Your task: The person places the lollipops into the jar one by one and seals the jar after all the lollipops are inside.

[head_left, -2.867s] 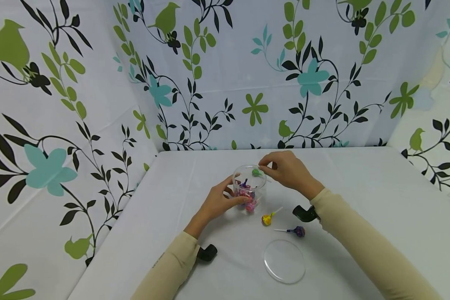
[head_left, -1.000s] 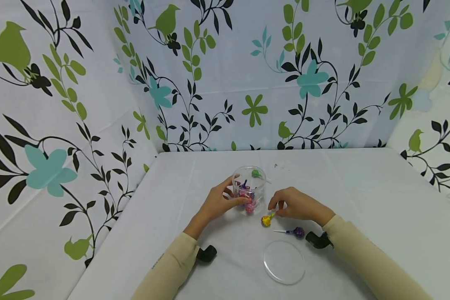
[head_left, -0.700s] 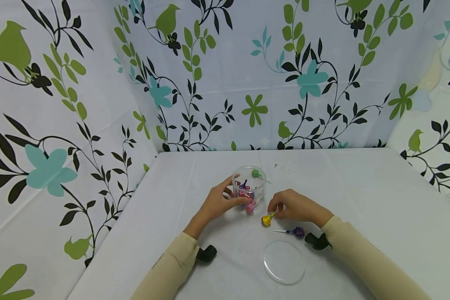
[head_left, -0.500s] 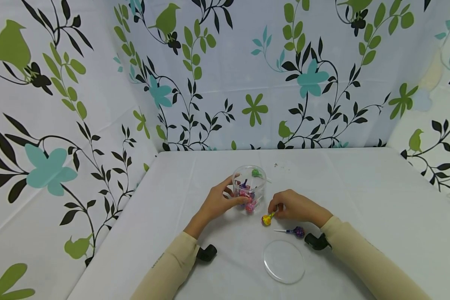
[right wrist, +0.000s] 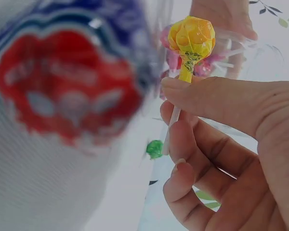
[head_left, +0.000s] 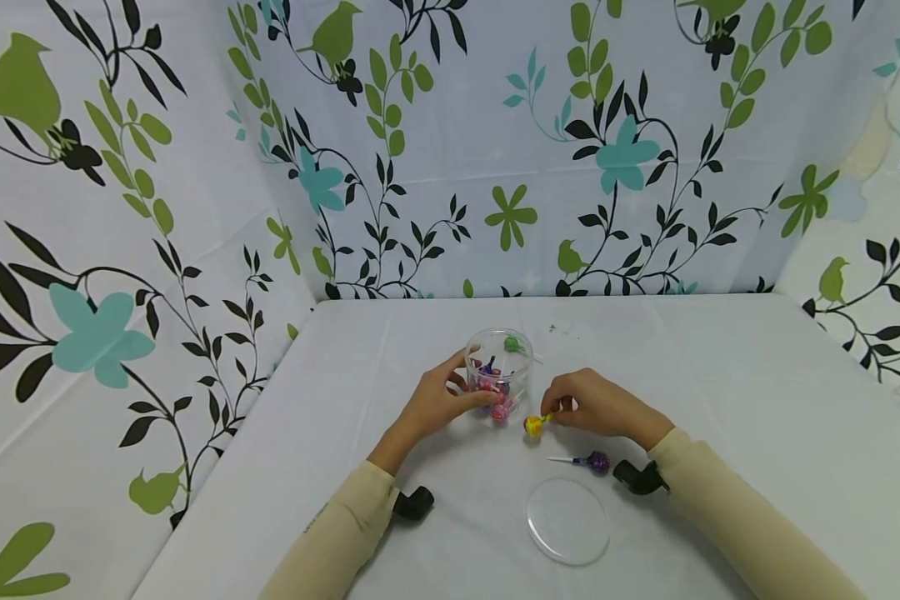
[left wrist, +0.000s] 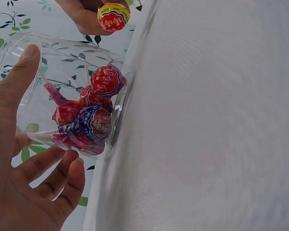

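Observation:
My left hand [head_left: 438,400] holds a clear plastic jar [head_left: 522,379] around its side, thumb toward me. Several pink, red and purple wrapped lollipops [left wrist: 94,110] lie inside, stacked toward the bottom in the left wrist view. Just right of the jar, my right hand [head_left: 603,407] pinches the stick of a yellow lollipop [head_left: 532,427] between thumb and fingers. The right wrist view shows its yellow head [right wrist: 191,38] pointing up, clear of the fingers. A purple lollipop [head_left: 597,462] lies on the table below my right hand; it looms blurred in the right wrist view.
A round clear lid [head_left: 567,560] lies flat near the front of the white table [head_left: 690,350]. Behind the jar is a green lollipop [head_left: 513,344], seen through its wall. Tiny dark specks sit farther back. Patterned cloth [head_left: 435,167] hangs at the back and sides.
My right hand came from behind the jar's rim down to the yellow lollipop, took its stick and has raised it slightly. My left hand stays on the jar.

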The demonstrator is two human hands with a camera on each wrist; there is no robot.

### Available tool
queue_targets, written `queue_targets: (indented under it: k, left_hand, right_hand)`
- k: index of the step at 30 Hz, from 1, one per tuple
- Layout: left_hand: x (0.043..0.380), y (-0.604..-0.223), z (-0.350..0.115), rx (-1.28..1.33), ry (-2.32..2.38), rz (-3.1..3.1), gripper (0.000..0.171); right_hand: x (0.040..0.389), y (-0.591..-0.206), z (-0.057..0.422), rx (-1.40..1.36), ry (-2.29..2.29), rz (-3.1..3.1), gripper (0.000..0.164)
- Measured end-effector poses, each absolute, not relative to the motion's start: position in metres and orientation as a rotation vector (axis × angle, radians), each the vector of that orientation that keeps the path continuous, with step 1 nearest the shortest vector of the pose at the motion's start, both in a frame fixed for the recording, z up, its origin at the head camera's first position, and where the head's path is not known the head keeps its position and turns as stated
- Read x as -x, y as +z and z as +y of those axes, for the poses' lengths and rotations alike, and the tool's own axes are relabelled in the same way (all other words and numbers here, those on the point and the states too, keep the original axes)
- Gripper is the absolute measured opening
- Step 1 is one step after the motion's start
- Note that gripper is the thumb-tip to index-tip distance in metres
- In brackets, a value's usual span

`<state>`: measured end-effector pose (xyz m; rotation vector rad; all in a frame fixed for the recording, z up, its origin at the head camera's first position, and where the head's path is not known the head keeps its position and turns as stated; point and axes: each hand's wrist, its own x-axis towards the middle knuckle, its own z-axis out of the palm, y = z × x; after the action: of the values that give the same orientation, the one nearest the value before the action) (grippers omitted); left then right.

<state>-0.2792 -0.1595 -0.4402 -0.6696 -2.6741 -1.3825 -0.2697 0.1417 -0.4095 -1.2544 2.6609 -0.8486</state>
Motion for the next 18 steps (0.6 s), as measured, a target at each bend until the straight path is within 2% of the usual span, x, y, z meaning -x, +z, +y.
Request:
queue_targets:
  k: [18]
  left_hand:
    - [0.277, -0.438, -0.159, 0.671, -1.395, -2.677, 0.081]
  right_hand:
    - [0.265, -0.373, 0.151, 1.264, -0.891, 2.730, 0.016]
